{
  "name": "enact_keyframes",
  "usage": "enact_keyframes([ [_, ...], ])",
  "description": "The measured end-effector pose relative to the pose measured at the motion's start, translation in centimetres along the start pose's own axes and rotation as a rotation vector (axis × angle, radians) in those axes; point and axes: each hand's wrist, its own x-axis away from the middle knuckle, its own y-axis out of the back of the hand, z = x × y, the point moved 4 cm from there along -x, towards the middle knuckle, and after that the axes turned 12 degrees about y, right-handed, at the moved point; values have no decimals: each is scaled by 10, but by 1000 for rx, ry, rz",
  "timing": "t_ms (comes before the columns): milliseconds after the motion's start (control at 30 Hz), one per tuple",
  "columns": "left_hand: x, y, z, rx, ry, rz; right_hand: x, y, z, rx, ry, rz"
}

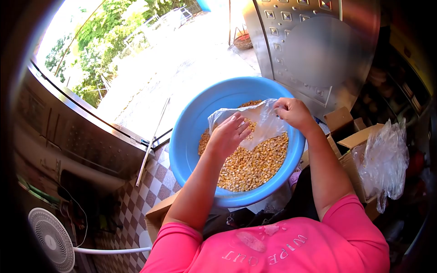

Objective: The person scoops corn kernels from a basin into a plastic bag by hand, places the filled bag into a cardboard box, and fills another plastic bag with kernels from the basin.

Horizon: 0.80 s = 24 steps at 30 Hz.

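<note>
A large blue basin holds a heap of yellow corn kernels. Over the kernels hangs a clear plastic bag, spread between my hands, with some kernels showing at or behind its left part. My right hand pinches the bag's upper right edge near the basin's rim. On the bag's left side, my left hand lies against the plastic, its fingers stretched out and slightly apart.
Cardboard boxes and a bundle of clear plastic bags are at the right. A white fan stands lower left. A thin stick leans by the doorway. Beyond the metal door is a basket.
</note>
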Motion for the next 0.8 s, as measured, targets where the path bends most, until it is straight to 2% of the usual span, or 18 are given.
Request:
enact_keyframes([
  [200, 5, -6, -2, -238, -45, -75, -1, -1, -4, 9, 13, -10],
  [267, 12, -11, -1, -340, 127, 94, -1, -1, -6, 1, 9, -24],
  [333, 22, -15, 7, -589, 307, 59, -2, -1, -5, 2, 13, -22],
  [400, 23, -14, 22, -1059, 484, 39, -2, -2, -6, 9, 14, -20],
  [467, 18, -1, 44, -1511, 580, -114, -2, -2, -7, -7, 30, -28],
  [500, 14, -2, 50, -1944, 528, -73, -2, -2, -5, -8, 35, -26],
  [533, 14, -3, 57, -2184, 432, -92, -1, -2, -3, -19, 40, -32],
  [633, 18, -14, 66, -2214, 429, -100, 0, -1, -2, -25, 42, -35],
  [700, 19, -14, 76, -2123, 637, -2, -1, 0, -2, -19, 37, -35],
  [733, 17, -14, 77, -2125, 636, -2, -1, -1, -4, -15, 31, -33],
  [800, 18, -7, 85, -1963, 845, 25, 0, 0, -5, -11, 19, -33],
])
